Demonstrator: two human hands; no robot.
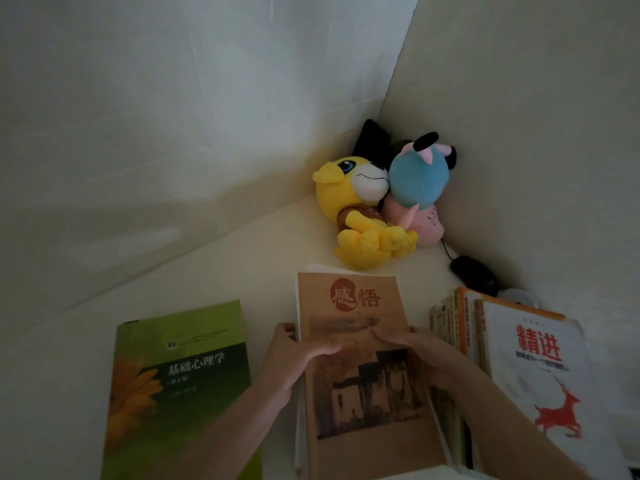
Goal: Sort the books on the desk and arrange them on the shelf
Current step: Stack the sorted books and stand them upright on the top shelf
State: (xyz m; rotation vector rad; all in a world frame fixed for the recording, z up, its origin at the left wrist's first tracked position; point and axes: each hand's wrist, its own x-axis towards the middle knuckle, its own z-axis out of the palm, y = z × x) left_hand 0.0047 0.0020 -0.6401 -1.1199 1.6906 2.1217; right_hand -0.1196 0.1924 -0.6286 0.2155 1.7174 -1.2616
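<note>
Both hands, left [294, 362] and right [420, 358], grip the brown book's [363, 375] side edges; green book [180, 386] lies apart.

Matt brown paper book cover [363, 368], glossy green cover [180, 386], soft plush toys [360, 209], smooth pale desk [242, 258]

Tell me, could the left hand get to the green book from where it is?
Probably yes: the left hand grips the brown book, but the green book lies just beside it with nothing between.
</note>
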